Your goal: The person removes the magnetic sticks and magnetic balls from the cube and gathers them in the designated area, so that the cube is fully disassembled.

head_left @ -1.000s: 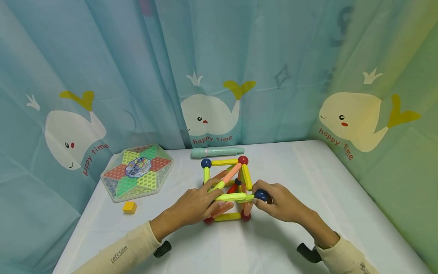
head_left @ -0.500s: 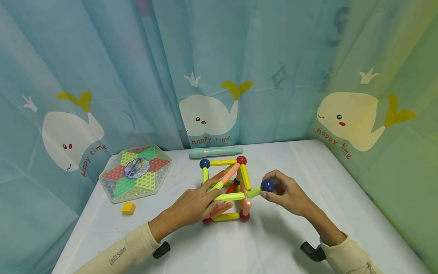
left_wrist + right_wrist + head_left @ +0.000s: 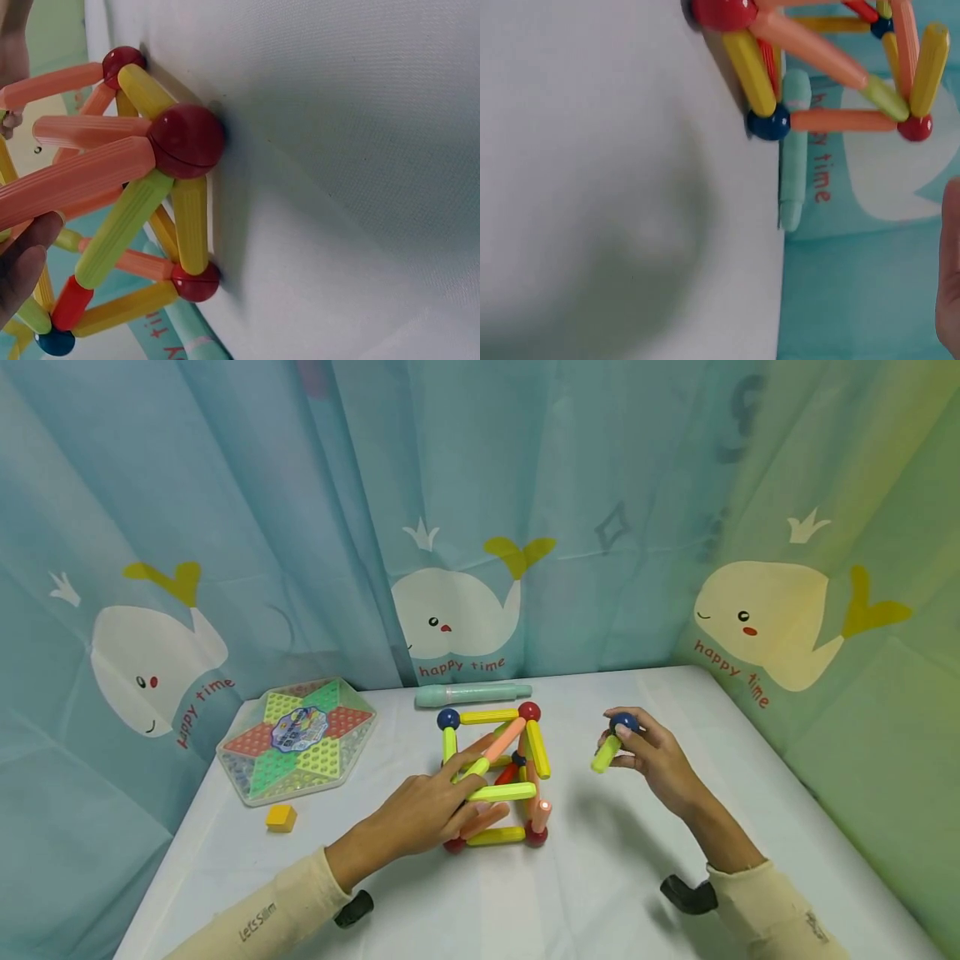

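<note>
A frame of magnetic building sticks and balls (image 3: pixel 492 835) stands on the white table, with yellow, lime, orange and red sticks joined by red and blue balls. My left hand (image 3: pixel 423 810) holds its near left upper part, around a lime stick (image 3: pixel 502 792) whose right end has no ball on it. In the left wrist view, its fingertips (image 3: pixel 30 262) lie by an orange stick (image 3: pixel 82 180). Off to the right, above the table, my right hand (image 3: pixel 663 768) pinches a blue ball (image 3: pixel 624 723) with a short lime stick (image 3: pixel 606 754) attached. The right wrist view shows only part of that hand.
A hexagonal Chinese checkers box (image 3: pixel 300 739) lies at the left, with a small yellow block (image 3: pixel 281 817) in front. Behind the frame lies a mint-green tube-like thing (image 3: pixel 472 694). A whale-print curtain (image 3: pixel 637 468) hangs along the table's back edge.
My right hand has pulled the blue ball and its lime stick away from the frame, to the right and upward. The stick now points down. My left hand keeps its place.
</note>
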